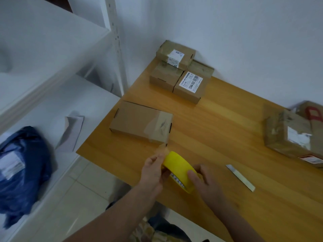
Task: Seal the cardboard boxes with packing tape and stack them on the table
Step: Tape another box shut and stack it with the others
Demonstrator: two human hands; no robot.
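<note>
Here | left hand and right hand both grip yellow tape roll | cardboard box just beyond hands

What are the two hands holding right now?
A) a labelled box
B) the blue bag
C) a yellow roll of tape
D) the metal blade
C: the left hand and the right hand both grip the yellow roll of tape, while the metal blade lies apart on the table.
</note>
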